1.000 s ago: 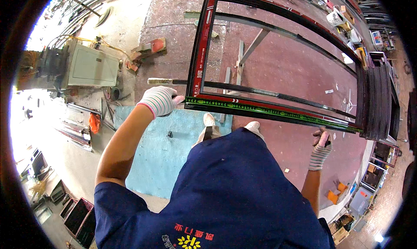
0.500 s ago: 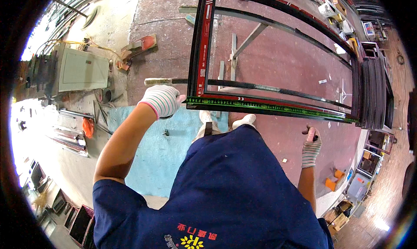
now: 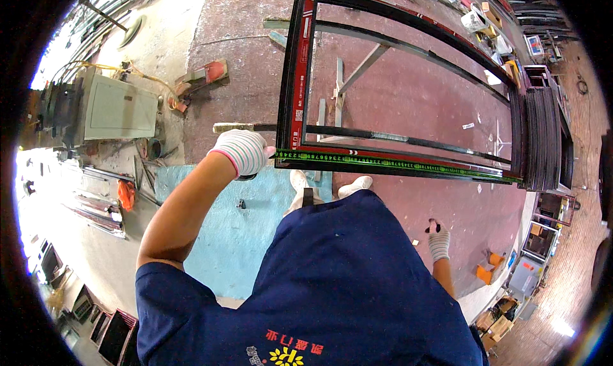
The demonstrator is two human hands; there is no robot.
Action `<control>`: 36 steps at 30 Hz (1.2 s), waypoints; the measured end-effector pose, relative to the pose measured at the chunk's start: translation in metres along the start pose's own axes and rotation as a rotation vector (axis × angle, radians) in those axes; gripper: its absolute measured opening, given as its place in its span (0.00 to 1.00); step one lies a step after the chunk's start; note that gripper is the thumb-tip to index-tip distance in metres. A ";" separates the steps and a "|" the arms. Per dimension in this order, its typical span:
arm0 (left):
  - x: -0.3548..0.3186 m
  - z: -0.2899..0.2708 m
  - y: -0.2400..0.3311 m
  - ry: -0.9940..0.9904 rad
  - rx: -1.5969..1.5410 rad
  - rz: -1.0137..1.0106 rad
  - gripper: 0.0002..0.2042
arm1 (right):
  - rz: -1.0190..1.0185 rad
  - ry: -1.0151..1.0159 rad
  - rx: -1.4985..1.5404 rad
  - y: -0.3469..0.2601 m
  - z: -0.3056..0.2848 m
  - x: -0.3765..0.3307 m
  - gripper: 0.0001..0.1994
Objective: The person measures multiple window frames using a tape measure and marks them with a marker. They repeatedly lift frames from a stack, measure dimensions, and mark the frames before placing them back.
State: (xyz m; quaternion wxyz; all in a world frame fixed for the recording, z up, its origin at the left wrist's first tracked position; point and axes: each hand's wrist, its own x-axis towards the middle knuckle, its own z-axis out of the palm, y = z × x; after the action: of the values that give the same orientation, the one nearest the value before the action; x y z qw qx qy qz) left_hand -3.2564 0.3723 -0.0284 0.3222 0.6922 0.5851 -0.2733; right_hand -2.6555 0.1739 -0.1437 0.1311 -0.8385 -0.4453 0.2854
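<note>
Head view. Left hand (image 3: 241, 152), in a white knit glove, clenching a tape-measure case at the near-left corner of the large dark rectangular metal frame with red inner strips (image 3: 299, 72); case itself mostly hidden under the glove. Green measuring tape blade (image 3: 396, 164) running taut along the frame's near rail, reaching toward the near-right corner, apparently pinned there for a reading of that rail's length. Frame lying flat on grey metal trestle supports (image 3: 345, 79) above the reddish floor, raised presumably for working height.

Right hand (image 3: 438, 241), also white-gloved, hanging low below the frame's near-right corner, closing around a small dark object (image 3: 433, 227); kind of object not discernible. Pale blue mat (image 3: 223, 219) lying on the floor just below the frame's near-left corner, underfoot. Grey metal cabinet (image 3: 118, 107) with yellow cable standing well left of the frame.
</note>
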 end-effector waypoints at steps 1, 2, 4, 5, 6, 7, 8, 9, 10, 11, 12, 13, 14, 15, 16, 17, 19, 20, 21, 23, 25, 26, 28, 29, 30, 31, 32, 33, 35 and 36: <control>0.000 0.000 0.000 0.000 0.004 0.002 0.24 | 0.034 -0.049 0.007 0.014 0.003 -0.001 0.15; 0.000 0.000 0.000 -0.001 0.010 0.006 0.25 | 0.146 -0.102 0.043 0.024 0.008 -0.003 0.18; -0.001 -0.002 0.001 -0.026 0.003 0.001 0.25 | 0.200 -0.176 -0.041 0.037 0.010 -0.007 0.20; -0.002 -0.003 0.001 -0.028 0.005 -0.002 0.25 | 0.228 -0.214 -0.083 0.038 0.011 -0.011 0.21; -0.002 -0.004 0.002 -0.030 0.006 -0.004 0.25 | 0.251 -0.227 -0.031 0.043 0.016 -0.014 0.24; -0.002 -0.005 0.002 -0.030 0.007 -0.005 0.25 | 0.251 -0.234 -0.040 0.050 0.018 -0.014 0.24; -0.003 -0.006 0.003 -0.042 -0.005 -0.009 0.25 | 0.250 -0.243 -0.048 0.056 0.019 -0.012 0.24; -0.004 -0.008 0.003 -0.054 -0.016 -0.014 0.25 | 0.250 -0.251 -0.056 0.062 0.022 -0.011 0.24; -0.005 -0.010 0.004 -0.064 -0.025 -0.019 0.25 | 0.216 -0.235 -0.062 0.064 0.025 -0.009 0.23; -0.004 -0.007 0.003 -0.059 -0.019 -0.019 0.25 | 0.184 -0.218 -0.069 0.066 0.028 -0.008 0.23; 0.000 -0.003 0.001 -0.054 -0.013 -0.019 0.25 | 0.151 -0.200 -0.075 0.068 0.030 -0.006 0.23; 0.000 -0.003 0.001 -0.049 -0.006 -0.018 0.25 | 0.154 -0.210 -0.064 0.067 0.031 -0.004 0.21; 0.000 -0.004 0.001 -0.058 -0.002 -0.022 0.25 | 0.158 -0.219 -0.054 0.066 0.032 -0.002 0.20; -0.001 -0.006 0.002 -0.066 0.001 -0.026 0.24 | 0.161 -0.228 -0.043 0.065 0.033 0.000 0.19; -0.002 -0.008 0.003 -0.075 0.003 -0.028 0.24 | 0.148 -0.216 -0.053 0.064 0.035 0.002 0.18; 0.000 -0.004 0.001 -0.048 0.018 -0.006 0.25 | 0.136 -0.203 -0.062 0.063 0.037 0.003 0.17; 0.007 0.006 -0.006 0.007 0.045 0.037 0.26 | 0.106 -0.196 -0.087 0.057 0.040 0.005 0.15; 0.006 0.002 -0.004 -0.026 0.033 0.022 0.26 | 0.091 -0.200 -0.104 0.051 0.039 0.004 0.14; 0.002 -0.004 0.000 -0.060 0.021 0.006 0.25 | 0.077 -0.205 -0.121 0.045 0.038 0.002 0.12; 0.000 -0.008 0.002 -0.089 -0.006 -0.012 0.25 | 0.088 -0.208 -0.020 0.056 0.042 0.003 0.11; 0.002 -0.007 0.001 -0.080 -0.040 -0.030 0.25 | 0.122 -0.212 0.032 0.062 0.042 0.003 0.11; 0.001 -0.008 0.001 -0.081 -0.038 -0.028 0.25 | 0.152 -0.215 0.035 0.060 0.043 0.002 0.11; 0.000 -0.008 0.000 -0.082 -0.033 -0.022 0.25 | 0.164 -0.202 0.050 0.056 0.044 0.000 0.12; 0.002 -0.006 -0.001 -0.061 -0.017 0.002 0.25 | 0.205 -0.214 0.048 0.053 0.041 0.000 0.13; 0.005 -0.002 -0.002 -0.041 -0.001 0.027 0.25 | 0.245 -0.226 0.045 0.052 0.038 -0.001 0.13; 0.006 0.000 -0.004 -0.024 0.016 0.050 0.26 | 0.288 -0.240 0.043 0.049 0.036 -0.004 0.13; 0.006 0.000 -0.004 -0.018 0.018 0.051 0.26 | 0.284 -0.225 0.076 0.056 0.038 -0.003 0.14; 0.006 0.000 -0.004 -0.014 0.021 0.052 0.26 | 0.209 -0.186 0.107 0.064 0.040 -0.001 0.14; 0.006 -0.001 -0.003 -0.010 0.030 0.058 0.26 | 0.061 -0.107 0.168 0.073 0.040 0.000 0.13; 0.005 -0.001 -0.004 -0.011 0.036 0.063 0.26 | 0.058 -0.080 0.172 0.077 0.040 0.003 0.14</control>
State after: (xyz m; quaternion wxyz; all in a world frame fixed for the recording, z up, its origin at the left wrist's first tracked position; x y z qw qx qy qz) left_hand -3.2593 0.3764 -0.0322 0.3214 0.7145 0.5563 -0.2771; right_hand -2.6264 0.1317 -0.2133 0.1764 -0.8246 -0.3996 0.3594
